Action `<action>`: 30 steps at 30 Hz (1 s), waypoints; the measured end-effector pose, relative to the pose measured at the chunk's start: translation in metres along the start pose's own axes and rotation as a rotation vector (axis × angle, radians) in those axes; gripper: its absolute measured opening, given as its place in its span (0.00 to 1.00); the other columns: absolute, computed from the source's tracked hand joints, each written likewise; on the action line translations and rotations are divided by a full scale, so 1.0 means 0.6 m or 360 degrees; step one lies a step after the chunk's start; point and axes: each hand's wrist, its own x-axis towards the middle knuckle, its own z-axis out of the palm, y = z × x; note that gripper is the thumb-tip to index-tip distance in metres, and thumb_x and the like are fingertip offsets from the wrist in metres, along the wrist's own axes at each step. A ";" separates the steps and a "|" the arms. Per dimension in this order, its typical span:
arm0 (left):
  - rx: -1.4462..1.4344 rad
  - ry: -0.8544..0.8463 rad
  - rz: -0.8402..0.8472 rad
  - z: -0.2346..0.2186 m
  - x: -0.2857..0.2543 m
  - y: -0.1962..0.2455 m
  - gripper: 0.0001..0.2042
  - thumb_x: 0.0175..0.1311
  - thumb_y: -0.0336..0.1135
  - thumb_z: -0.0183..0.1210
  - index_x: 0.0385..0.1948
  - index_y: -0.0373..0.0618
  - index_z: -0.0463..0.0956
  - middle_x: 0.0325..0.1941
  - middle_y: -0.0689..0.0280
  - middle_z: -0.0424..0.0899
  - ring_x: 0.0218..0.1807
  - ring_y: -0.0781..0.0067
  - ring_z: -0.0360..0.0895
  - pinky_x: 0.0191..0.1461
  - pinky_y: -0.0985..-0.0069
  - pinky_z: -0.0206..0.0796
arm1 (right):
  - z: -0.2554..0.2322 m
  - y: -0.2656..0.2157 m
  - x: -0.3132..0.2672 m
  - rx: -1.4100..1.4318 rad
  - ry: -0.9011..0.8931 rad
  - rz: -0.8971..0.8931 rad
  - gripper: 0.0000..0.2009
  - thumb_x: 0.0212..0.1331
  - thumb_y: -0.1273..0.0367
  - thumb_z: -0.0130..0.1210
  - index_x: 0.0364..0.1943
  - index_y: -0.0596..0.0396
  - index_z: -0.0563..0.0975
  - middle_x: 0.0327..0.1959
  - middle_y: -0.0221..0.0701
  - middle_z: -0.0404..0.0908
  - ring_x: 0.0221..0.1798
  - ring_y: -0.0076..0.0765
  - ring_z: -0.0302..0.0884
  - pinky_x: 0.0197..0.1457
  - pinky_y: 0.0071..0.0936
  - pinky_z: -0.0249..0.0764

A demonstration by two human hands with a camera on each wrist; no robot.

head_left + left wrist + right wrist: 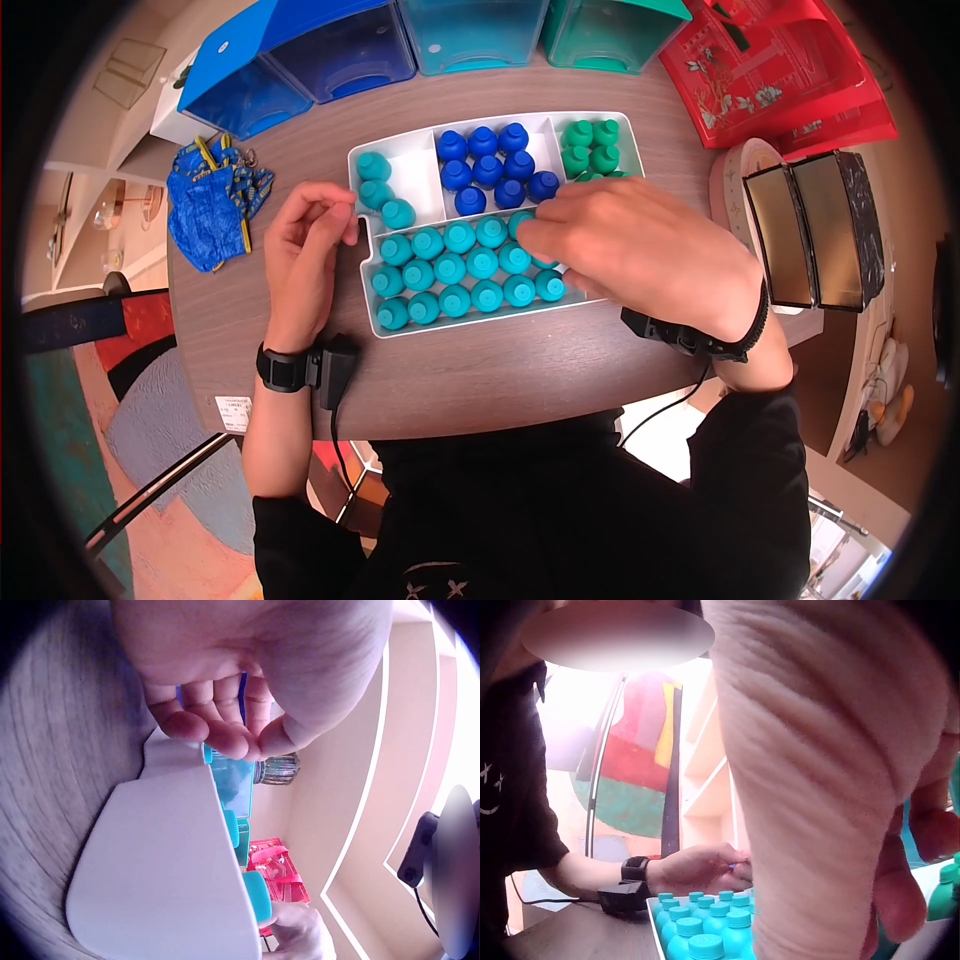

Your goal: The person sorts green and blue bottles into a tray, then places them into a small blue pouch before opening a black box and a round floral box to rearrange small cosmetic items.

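A white divided tray (pixel 405 165) lies on the table. Its front compartment holds rows of teal bottles (pixel 450 268) with screw caps. My right hand (pixel 630 240) reaches over the right end of these rows with bent fingers, thumb against the bottles. It covers what lies under its palm, and I cannot tell whether it grips a bottle. My left hand (pixel 310 245) is at the tray's left edge, fingers loosely curled, with nothing visible between thumb and fingertips (pixel 235 744). Three teal bottles (pixel 375 193) stand in the back left compartment, blue bottles (pixel 487 170) in the middle, green bottles (pixel 590 145) at right.
Blue, teal and green plastic bins (pixel 475 40) line the table's back. A blue woven bag (pixel 208 205) lies at left. Red gift bags (pixel 780 75) stand at back right, with a dark framed, gold-faced object (pixel 815 230) in front. Cables (pixel 338 445) trail from both wrists.
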 end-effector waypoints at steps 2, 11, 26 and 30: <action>0.0005 -0.0002 0.0014 0.001 -0.001 0.001 0.07 0.68 0.26 0.55 0.44 0.38 0.77 0.35 0.71 0.77 0.37 0.82 0.71 0.43 0.84 0.61 | 0.001 -0.001 0.000 -0.0013 0.0013 -0.0002 0.10 0.47 0.76 0.63 0.32 0.57 0.74 0.31 0.36 0.78 0.43 0.47 0.78 0.45 0.42 0.74; 0.0082 0.0380 0.0438 -0.066 0.013 0.041 0.08 0.69 0.28 0.57 0.46 0.39 0.77 0.35 0.70 0.78 0.36 0.79 0.74 0.44 0.82 0.65 | -0.022 -0.012 0.003 0.0064 0.0249 -0.0006 0.12 0.47 0.75 0.64 0.33 0.57 0.72 0.30 0.36 0.75 0.38 0.50 0.76 0.40 0.45 0.71; 0.2350 0.0950 0.0130 -0.195 0.002 0.028 0.44 0.46 0.46 0.73 0.71 0.71 0.61 0.76 0.51 0.53 0.76 0.42 0.54 0.67 0.39 0.56 | -0.025 -0.025 0.006 0.0160 0.0268 -0.0027 0.12 0.47 0.75 0.66 0.35 0.56 0.74 0.31 0.35 0.75 0.39 0.48 0.76 0.39 0.44 0.72; 0.2376 0.1017 0.0094 -0.190 0.005 0.032 0.40 0.48 0.41 0.69 0.70 0.67 0.64 0.76 0.52 0.56 0.75 0.44 0.55 0.68 0.41 0.55 | -0.028 -0.023 0.006 0.0154 0.0305 -0.0046 0.12 0.47 0.75 0.66 0.35 0.56 0.74 0.31 0.35 0.75 0.39 0.48 0.76 0.39 0.43 0.72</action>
